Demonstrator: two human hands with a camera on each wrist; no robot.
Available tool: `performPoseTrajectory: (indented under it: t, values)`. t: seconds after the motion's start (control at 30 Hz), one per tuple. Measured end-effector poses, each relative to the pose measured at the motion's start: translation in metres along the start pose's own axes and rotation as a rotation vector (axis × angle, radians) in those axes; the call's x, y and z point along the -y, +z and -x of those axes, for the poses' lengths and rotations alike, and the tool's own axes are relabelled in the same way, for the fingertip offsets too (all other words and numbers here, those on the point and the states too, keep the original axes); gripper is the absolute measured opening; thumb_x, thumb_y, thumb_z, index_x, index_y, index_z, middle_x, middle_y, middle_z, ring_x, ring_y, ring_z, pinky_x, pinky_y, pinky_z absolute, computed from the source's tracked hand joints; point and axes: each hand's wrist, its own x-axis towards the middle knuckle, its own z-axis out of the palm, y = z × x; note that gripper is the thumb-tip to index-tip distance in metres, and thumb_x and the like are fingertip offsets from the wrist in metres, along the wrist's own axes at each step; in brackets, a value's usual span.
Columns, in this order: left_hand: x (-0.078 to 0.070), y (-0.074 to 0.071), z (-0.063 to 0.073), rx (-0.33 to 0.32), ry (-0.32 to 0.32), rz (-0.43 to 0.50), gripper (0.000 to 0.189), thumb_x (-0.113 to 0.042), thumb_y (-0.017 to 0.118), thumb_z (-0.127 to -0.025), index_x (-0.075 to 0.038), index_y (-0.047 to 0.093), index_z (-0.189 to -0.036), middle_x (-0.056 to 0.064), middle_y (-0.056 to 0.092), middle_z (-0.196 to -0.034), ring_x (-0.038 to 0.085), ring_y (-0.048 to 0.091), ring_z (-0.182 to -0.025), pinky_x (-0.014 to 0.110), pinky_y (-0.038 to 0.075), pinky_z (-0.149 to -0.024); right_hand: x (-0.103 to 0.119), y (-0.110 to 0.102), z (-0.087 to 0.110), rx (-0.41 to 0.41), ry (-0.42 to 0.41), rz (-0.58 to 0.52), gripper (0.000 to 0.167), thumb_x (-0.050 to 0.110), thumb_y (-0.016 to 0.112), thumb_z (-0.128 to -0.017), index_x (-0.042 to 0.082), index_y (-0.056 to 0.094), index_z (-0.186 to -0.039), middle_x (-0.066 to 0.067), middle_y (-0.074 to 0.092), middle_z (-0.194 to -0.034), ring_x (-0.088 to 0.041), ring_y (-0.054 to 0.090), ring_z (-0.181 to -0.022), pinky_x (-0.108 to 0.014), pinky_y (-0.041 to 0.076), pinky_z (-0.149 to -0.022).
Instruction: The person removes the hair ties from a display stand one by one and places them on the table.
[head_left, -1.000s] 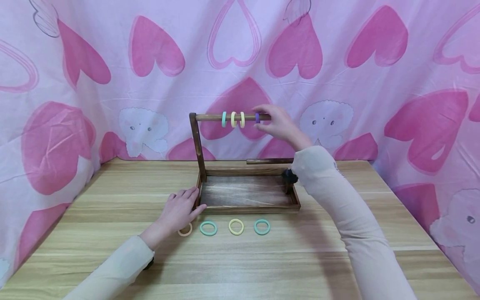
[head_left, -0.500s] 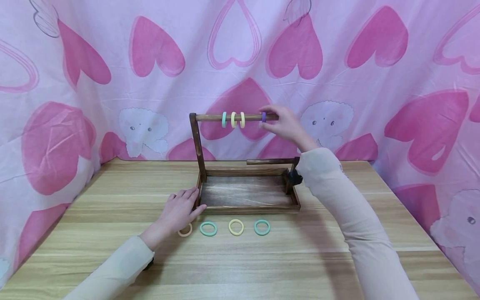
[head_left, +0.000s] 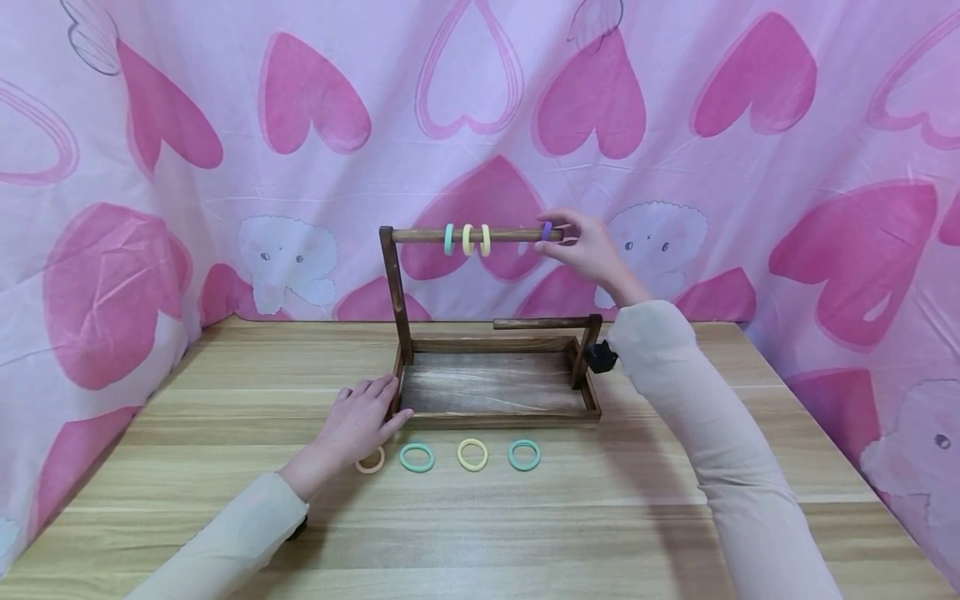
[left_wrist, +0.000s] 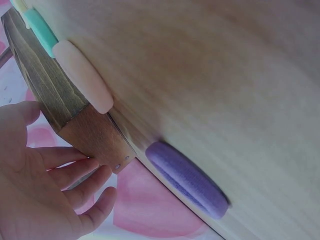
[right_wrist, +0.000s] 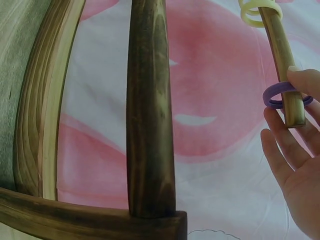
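My right hand (head_left: 592, 250) pinches a purple hair tie (head_left: 547, 232) between thumb and fingers. The tie encircles the upper rod (head_left: 420, 236) of a dark wooden stand, close to the rod's free end. In the right wrist view, the rod tip pokes out past the purple tie (right_wrist: 272, 94). Farther left on the same rod hang a mint hair tie (head_left: 448, 239) and two pale yellow ones (head_left: 476, 239). My left hand (head_left: 358, 425) rests against the left end of the stand's tray (head_left: 495, 418), fingers extended.
A lower rod (head_left: 540, 322) juts leftward from the stand's right post. Before the tray lie a beige tie (head_left: 370, 470), two mint ties (head_left: 417, 457) and a yellow tie (head_left: 472, 455). Another purple tie (left_wrist: 187, 180) shows in the left wrist view. A patterned curtain (head_left: 480, 83) hangs behind.
My right hand has slid the purple hair tie rightward along the upper rod toward its free end. The left hand and the other ties stay where they were.
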Motion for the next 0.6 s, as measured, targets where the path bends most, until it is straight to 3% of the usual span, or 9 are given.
performPoseTrajectory:
  t: [0.2, 0.6]
  values:
    - [0.000, 0.000, 0.000, 0.008, -0.007, -0.003, 0.059, -0.044, 0.049, -0.087, 0.002, 0.048, -0.124, 0.017, 0.046, -0.125, 0.034, 0.043, -0.111, 0.051, 0.034, -0.081, 0.010, -0.003, 0.008, 0.001, 0.043, -0.031, 0.042, 0.004, 0.064, -0.079, -0.001, 0.053, -0.119, -0.018, 0.056, -0.100, -0.028, 0.054, -0.093, -0.027, 0.044, -0.072]
    - [0.000, 0.000, 0.001, -0.009, 0.003, -0.019, 0.059, -0.044, 0.050, -0.086, 0.002, 0.050, -0.123, 0.016, 0.047, -0.124, 0.035, 0.044, -0.109, 0.049, 0.036, -0.078, -0.027, -0.007, 0.000, -0.011, 0.078, -0.035, 0.049, 0.017, 0.067, -0.079, 0.007, 0.050, -0.124, -0.010, 0.056, -0.107, -0.022, 0.055, -0.093, -0.029, 0.046, -0.073]
